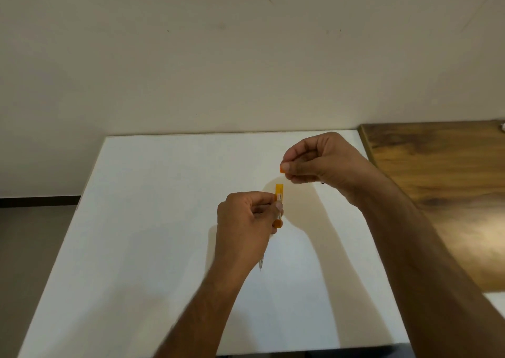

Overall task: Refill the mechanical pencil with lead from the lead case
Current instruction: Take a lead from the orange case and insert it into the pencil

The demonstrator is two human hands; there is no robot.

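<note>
The white bench [164, 248] is under both my hands. My left hand [246, 221] is over the middle of the bench, its grip clamped on the orange lead case [279, 193] and on the mechanical pencil [261, 264], whose tip pokes out below. The case stands open. If I tip it, thin leads could spill onto the bench and snap. My right hand [322, 163], farther back over the bench, pinches the tiny orange cap [282, 169]. It could slip and roll away.
</note>
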